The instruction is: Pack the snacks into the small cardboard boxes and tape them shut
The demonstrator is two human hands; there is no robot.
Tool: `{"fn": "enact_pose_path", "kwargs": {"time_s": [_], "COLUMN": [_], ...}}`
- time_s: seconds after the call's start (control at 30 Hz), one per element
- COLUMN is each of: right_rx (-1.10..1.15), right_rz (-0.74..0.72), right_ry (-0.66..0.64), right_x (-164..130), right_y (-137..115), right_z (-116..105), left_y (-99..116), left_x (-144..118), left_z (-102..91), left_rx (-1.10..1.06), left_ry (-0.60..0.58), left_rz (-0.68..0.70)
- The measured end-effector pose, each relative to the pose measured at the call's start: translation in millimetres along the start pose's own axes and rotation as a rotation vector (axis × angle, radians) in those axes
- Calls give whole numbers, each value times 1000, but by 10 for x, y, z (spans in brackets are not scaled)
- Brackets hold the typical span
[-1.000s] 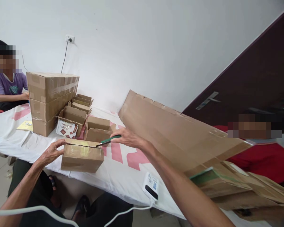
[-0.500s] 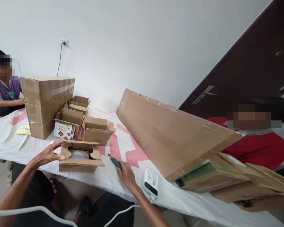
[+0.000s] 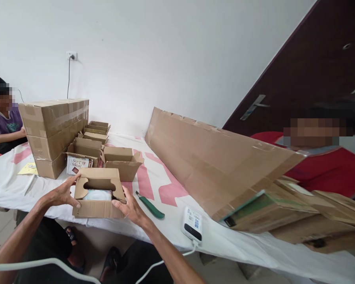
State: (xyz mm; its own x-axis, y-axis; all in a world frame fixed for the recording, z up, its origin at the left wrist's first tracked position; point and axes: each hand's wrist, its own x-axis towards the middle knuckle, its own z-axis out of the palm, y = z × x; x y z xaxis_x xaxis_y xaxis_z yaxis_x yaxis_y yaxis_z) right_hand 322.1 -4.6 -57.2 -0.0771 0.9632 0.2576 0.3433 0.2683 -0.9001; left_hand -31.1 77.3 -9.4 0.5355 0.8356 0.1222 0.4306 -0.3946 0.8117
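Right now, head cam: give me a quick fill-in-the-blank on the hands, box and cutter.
1. Both hands grip the small box, whose top flaps are ____.
2. The green cutter lies on the table, on the ____ side of the right hand.
3. The left hand holds the box's ____ end.

Missing words: open; right; left

Head view, downward (close) over table (image 3: 171, 230)
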Motion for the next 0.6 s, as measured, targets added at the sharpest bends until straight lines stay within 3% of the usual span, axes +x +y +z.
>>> {"fn": "enact_pose_path", "kwargs": {"time_s": [0.13, 0.23, 0.4, 0.6], "right_rx": [-115, -176, -268, 15], "right_rz": [38, 64, 69, 61], "right_ry": [19, 53, 215, 344], "right_x": [-64, -10, 90, 105], "right_y": [-78, -87, 3, 186], "right_z": [25, 52, 84, -10], "left_y": [6, 134, 390, 403], "left_x": [64, 119, 171, 137], "left_z": [-73, -69, 137, 331], "left_rx": [92, 185, 310, 269], "left_ry": [-78, -63, 90, 268], "left_rz": [-6, 8, -109, -118]}}
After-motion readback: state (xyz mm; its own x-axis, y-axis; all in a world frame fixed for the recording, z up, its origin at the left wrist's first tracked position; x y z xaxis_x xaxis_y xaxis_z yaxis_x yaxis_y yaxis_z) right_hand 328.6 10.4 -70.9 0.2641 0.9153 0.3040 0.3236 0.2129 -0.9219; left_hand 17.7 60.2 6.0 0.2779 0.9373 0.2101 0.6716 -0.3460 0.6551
